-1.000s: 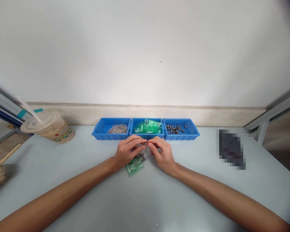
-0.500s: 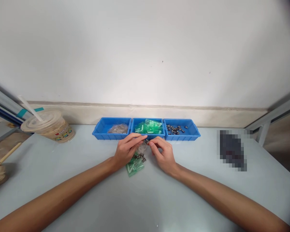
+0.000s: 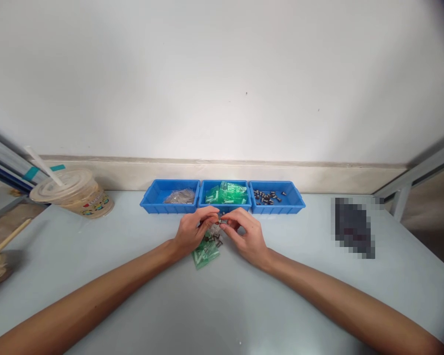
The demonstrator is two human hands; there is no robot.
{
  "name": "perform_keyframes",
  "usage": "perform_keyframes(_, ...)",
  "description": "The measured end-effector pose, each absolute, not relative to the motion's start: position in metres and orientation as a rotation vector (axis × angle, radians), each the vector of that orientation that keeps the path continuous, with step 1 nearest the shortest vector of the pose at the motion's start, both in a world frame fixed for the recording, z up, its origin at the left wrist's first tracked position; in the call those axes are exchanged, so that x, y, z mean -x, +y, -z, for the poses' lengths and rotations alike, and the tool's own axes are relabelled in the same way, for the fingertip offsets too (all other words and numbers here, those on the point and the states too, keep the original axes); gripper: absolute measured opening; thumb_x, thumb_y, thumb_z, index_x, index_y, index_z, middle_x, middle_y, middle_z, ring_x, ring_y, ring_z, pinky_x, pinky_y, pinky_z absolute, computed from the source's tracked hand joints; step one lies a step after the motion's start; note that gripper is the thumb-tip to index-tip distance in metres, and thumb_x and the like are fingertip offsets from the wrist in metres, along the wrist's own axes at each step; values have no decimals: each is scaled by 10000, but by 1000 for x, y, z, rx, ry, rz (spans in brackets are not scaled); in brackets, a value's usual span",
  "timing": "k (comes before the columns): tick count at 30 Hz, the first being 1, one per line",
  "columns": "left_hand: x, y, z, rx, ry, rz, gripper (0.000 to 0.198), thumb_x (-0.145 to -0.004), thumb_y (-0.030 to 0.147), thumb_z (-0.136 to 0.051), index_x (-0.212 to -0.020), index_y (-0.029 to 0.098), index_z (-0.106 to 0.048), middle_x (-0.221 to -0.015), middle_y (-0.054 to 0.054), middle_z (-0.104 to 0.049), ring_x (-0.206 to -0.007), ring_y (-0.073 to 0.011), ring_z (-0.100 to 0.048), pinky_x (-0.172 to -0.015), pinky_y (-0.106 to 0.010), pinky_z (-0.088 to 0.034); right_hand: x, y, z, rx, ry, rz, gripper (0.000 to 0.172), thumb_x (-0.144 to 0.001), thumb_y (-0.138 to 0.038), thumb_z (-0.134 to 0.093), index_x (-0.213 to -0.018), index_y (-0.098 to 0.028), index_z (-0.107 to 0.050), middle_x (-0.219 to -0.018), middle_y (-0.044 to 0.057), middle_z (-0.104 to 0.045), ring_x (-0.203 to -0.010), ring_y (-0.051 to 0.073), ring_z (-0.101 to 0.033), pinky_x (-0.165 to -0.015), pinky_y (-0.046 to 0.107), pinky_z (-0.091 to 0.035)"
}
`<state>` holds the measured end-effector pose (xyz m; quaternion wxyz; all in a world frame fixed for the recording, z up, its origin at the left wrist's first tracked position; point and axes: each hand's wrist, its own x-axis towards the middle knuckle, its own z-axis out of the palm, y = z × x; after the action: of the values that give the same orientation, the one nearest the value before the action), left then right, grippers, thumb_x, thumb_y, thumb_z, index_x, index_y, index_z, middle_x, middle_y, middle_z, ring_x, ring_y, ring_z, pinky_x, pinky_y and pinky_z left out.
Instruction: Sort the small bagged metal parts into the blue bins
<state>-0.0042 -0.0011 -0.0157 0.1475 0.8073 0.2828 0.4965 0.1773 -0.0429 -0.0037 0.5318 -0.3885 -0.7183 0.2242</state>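
Observation:
My left hand (image 3: 194, 229) and my right hand (image 3: 247, 236) meet fingertip to fingertip just in front of the bins. Both are closed in a pinch on a small metal screw (image 3: 219, 222), mostly covered by the fingers. Under the hands lies a crumpled clear plastic bag (image 3: 215, 229), partly hidden. Several dark screws (image 3: 217, 240) lie beside it, by my left wrist. Nearer to me is a green plastic packet (image 3: 206, 255) with pale plugs showing inside.
Three blue bins stand in a row: the left bin (image 3: 170, 209) holds clear bags, the middle bin (image 3: 225, 208) green packets, the right bin (image 3: 277, 209) loose screws. A drink cup (image 3: 77, 195) with a straw stands left. A blurred dark object (image 3: 353, 227) lies right.
My left fingers, stretched out before, have bent into a pinch. The fingertips of both hands have come together around the small screw. The bins and packet have stayed put.

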Motion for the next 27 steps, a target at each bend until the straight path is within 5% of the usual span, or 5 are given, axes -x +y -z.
perform_keyframes(15, -1, -2, 0, -2467, 771, -1444, 99, -912, 215, -566, -930, 174, -654, -826, -36, -717, -740, -126, -670, -667, -209, -528, -178, -42, 3, 1018, -1592, -693, 132, -916, -288, -536, -948, -199, -628, -832, 36, -591, -694, 142, -546, -621, 263, -472)
perform_keyframes(27, 2, -4, -1, -2394, 842, -1378, 186, -930, 256, -527, -813, 153, -628, -702, -13, -666, -588, -92, -588, -559, -189, -446, -183, -41, -19, 1017, -1693, -541, 121, -896, -245, -535, -924, -189, -639, -835, 37, -658, -643, 135, -590, -625, 272, -491)
